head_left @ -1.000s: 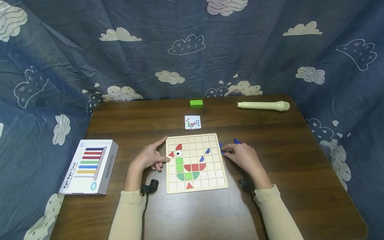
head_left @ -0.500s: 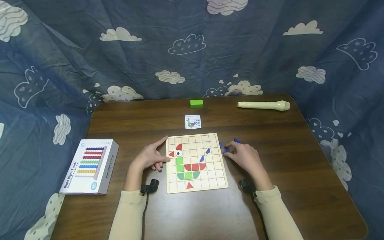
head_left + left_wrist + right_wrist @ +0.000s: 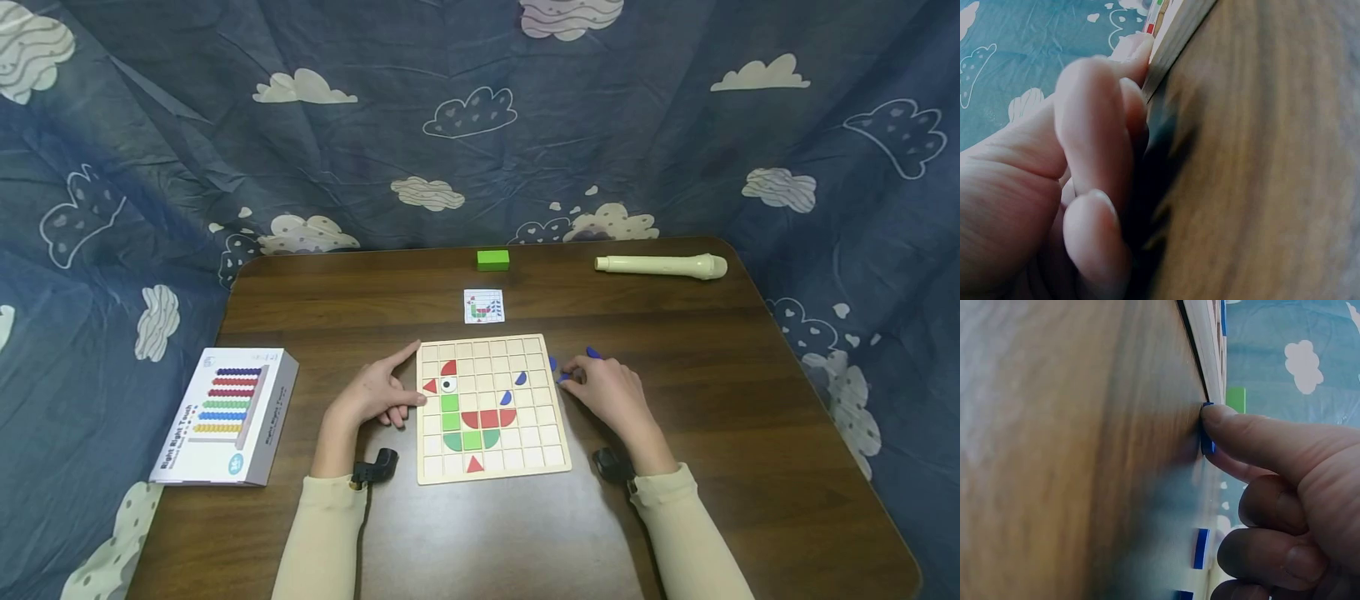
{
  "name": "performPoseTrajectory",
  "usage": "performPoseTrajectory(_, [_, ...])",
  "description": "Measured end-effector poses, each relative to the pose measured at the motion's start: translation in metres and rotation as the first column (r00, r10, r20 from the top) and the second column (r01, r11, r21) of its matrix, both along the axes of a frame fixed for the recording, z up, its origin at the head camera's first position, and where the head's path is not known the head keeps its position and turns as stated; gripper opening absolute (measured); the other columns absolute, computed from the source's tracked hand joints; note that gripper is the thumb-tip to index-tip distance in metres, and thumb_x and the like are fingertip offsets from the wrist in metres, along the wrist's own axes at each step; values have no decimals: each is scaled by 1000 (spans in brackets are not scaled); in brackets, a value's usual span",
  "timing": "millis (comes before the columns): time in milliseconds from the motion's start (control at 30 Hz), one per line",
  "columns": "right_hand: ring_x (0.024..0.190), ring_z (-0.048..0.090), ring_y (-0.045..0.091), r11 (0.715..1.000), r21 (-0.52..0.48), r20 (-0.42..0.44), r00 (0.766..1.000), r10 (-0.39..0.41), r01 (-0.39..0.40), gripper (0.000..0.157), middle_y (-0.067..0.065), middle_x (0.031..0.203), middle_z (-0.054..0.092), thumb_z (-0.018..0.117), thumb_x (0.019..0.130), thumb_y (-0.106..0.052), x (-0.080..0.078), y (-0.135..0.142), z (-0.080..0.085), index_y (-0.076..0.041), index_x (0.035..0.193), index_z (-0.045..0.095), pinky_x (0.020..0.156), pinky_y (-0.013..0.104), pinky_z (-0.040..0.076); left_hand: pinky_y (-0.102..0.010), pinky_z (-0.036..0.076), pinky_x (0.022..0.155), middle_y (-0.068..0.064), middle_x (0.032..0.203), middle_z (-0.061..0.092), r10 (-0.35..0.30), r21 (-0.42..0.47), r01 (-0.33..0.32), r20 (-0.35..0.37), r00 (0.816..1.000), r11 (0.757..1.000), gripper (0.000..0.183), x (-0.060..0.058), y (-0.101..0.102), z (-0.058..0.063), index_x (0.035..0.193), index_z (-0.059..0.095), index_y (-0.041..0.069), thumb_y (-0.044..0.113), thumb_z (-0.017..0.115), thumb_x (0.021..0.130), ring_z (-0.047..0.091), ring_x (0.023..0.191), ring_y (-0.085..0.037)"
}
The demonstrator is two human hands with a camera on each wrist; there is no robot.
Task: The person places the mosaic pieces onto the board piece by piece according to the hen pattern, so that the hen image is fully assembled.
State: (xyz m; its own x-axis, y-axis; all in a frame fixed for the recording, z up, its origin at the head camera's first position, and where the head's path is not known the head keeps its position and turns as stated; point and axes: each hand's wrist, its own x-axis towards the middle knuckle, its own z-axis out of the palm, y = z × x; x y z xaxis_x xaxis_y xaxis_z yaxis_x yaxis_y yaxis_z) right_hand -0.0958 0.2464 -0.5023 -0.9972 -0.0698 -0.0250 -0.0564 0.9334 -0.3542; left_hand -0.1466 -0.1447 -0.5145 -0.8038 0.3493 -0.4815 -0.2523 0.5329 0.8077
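A pale wooden grid board (image 3: 528,435) lies in front of me, bearing red, green and blue pieces and one eye piece (image 3: 447,384) that form a bird shape. My left hand (image 3: 375,393) rests at its left side, with straight index finger and thumb touching the edge and the other fingers folded. Just off the right edge, my right hand (image 3: 611,392) pinches a small blue half-round piece (image 3: 1207,440) between thumb and index finger, close to the tabletop. Two blue half-round pieces (image 3: 520,378) (image 3: 506,397) sit in the board's cells.
More loose blue pieces (image 3: 593,352) (image 3: 1201,549) lie by the right hand. Behind the board is a pattern card (image 3: 483,306), then a green block (image 3: 492,261). A cream microphone-shaped object (image 3: 660,266) lies at the back right, and an abacus box (image 3: 225,417) stands at the left.
My right hand has shifted slightly to the right, away from the board's edge, with the fingertips at the blue piece. The left hand and board keep their places.
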Motion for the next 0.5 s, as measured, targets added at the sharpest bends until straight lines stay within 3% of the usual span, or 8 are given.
performPoseTrajectory(233, [56, 56, 15, 999, -12, 0, 1000, -32, 32, 33, 1, 81, 76, 86, 90, -35, 3, -2, -2, -13, 114, 78, 47, 30, 40, -27, 54, 47, -9, 62, 69, 1, 3, -2, 4, 1000, 1000, 103, 0, 0, -1, 169, 26, 40, 22, 88, 89, 69, 49, -18])
performPoseTrajectory(500, [55, 56, 16, 999, -9, -3, 999, -51, 51, 27, 3, 79, 76, 85, 92, -35, -1, -3, -5, -13, 107, 79, 46, 30, 41, -27, 55, 47, -9, 62, 69, -2, -4, 2, -7, 1000, 1000, 103, -1, 0, -1, 169, 26, 39, 22, 88, 89, 70, 50, -18])
